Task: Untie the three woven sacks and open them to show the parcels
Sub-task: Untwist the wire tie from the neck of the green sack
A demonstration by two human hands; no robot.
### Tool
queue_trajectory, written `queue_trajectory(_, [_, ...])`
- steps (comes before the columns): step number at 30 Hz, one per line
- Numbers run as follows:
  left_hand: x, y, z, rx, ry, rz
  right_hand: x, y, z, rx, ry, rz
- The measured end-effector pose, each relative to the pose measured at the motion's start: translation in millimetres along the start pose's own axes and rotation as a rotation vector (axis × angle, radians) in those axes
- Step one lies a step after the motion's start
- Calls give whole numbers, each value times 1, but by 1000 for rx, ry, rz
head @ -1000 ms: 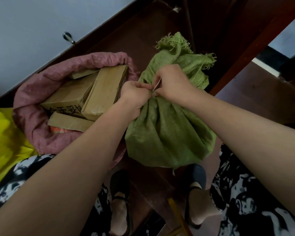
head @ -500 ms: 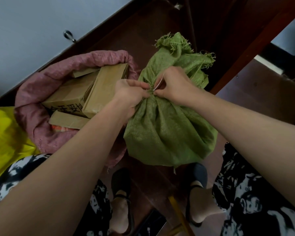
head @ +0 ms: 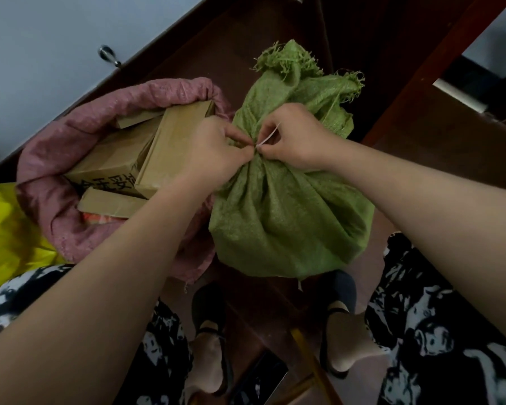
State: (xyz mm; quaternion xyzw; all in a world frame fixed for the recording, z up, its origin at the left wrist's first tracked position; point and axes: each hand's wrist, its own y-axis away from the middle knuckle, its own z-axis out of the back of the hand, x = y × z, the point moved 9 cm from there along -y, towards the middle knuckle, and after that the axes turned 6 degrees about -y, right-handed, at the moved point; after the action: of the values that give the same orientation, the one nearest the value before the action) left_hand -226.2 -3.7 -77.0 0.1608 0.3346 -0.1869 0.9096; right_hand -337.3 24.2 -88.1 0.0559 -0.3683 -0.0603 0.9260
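The green sack (head: 289,217) stands on the dark floor just right of the opened pink sack (head: 70,200), its neck still gathered and bound. Both hands stay at that neck as before: the left hand (head: 214,153) pinches the knot, the right hand (head: 292,138) pinches the white tie (head: 268,138), whose free end now sticks up slightly higher. Brown parcels (head: 170,147) show inside the pink sack; a yellow sack (head: 6,229) lies left of it.
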Motion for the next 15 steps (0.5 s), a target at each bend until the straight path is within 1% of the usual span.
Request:
queue_trajectory(2, [-10, 0, 3, -40, -92, -138, -2, -1, 2, -8, -15, 0])
queue_trajectory(4, [-10, -1, 0, -40, -119, -177, -2, -1, 3, -4, -35, 3])
queue_trajectory(7, [2, -5, -6, -21, -106, -120, 0, 1, 3, 12, -45, 26])
queue_trajectory(11, [16, -9, -8, -39, -80, -37, 6, 5, 1, 29, -40, 58])
queue_trajectory(13, [18, -9, -11, -24, -82, -34, 6, 5, 1, 29, -40, 53])
queue_trajectory(15, [17, -9, -14, -9, -27, -50, 5, 3, 2, 16, -49, 50])
